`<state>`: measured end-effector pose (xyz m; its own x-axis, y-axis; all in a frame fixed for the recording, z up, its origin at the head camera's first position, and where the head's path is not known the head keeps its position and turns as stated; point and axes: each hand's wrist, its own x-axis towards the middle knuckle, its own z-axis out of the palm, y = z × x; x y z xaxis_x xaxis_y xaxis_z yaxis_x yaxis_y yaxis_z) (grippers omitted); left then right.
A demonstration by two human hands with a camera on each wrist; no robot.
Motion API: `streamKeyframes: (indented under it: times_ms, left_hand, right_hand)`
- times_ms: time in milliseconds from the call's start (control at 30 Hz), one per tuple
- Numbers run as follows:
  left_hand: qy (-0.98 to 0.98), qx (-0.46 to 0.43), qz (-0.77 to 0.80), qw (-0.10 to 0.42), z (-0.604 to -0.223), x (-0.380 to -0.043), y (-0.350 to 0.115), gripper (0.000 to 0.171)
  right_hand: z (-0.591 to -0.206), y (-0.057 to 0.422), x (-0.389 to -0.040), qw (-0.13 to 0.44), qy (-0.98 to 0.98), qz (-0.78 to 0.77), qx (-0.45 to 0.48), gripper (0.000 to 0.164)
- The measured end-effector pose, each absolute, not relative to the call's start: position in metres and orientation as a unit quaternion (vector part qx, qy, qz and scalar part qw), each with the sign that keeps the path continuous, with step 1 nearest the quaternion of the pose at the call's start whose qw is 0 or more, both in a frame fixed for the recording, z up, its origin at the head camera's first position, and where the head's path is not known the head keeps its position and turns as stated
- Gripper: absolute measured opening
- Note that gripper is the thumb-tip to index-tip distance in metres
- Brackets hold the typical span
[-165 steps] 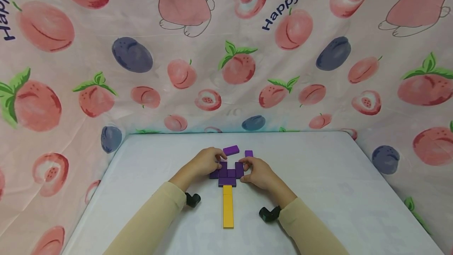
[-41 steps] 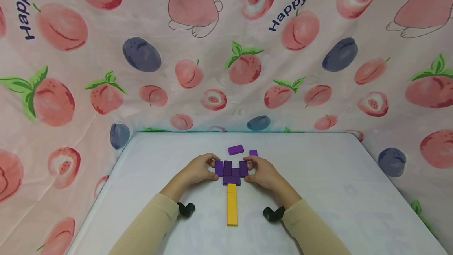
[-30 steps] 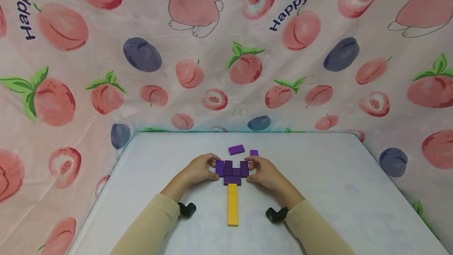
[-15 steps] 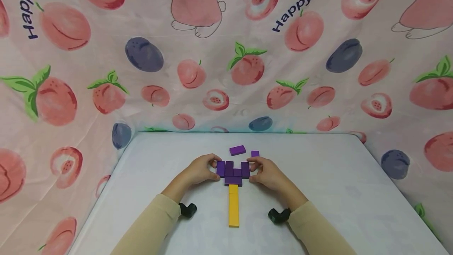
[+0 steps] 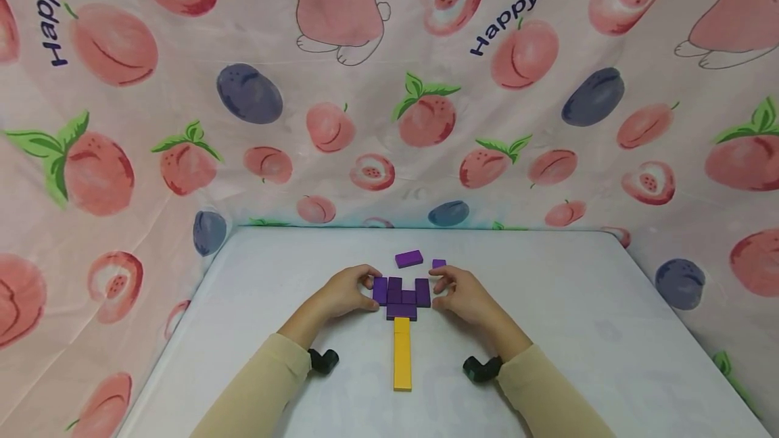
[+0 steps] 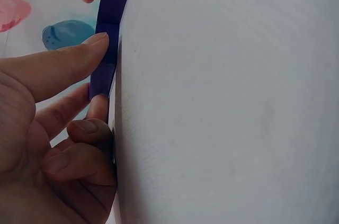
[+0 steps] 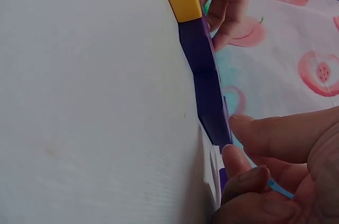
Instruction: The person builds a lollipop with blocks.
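Note:
Several purple blocks lie fitted together in a small fork-like shape, with a purple block (image 5: 402, 311) across its base. My left hand (image 5: 345, 290) pinches the outer left purple block (image 5: 380, 291) between thumb and fingers at its outer side. In the left wrist view the thumb (image 6: 79, 60) lies on that block. At the other side, my right hand (image 5: 464, 294) is beside the outer right purple block (image 5: 422, 293), thumb and fingers spread a little off its edge and holding nothing. A yellow strip of blocks (image 5: 402, 357) runs from the purple base toward me.
Behind the shape lie a loose purple block (image 5: 408, 259), set at a slant, and a second loose purple block (image 5: 439, 263), partly hidden by the right hand. Everything rests on a white table (image 5: 548, 323). A fruit-print cloth (image 5: 365, 86) hangs behind it.
The outer left block, earlier lower and partly covered by my left hand, now sits even with its neighbour. My right hand has drawn slightly away from the right block. The head view has shifted slightly.

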<state>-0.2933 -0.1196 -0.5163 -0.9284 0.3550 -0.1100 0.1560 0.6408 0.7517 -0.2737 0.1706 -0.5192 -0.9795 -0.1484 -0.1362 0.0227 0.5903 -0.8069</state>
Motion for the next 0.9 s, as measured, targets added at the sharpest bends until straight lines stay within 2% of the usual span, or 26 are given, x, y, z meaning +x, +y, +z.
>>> streamKeyframes:
  times_ms: [600,900]
  left_hand:
    - [0.895,0.141,0.403,0.128,-0.518,-0.295,-0.12,0.06]
    - [0.893,0.142,0.408,0.128,-0.519,-0.296,-0.121,0.059]
  right_hand:
    - [-0.522,0.181,-0.287,0.039,0.901,-0.431,-0.031,0.05]
    - [-0.521,0.183,-0.294,0.025,0.908,-0.418,-0.016,0.052]
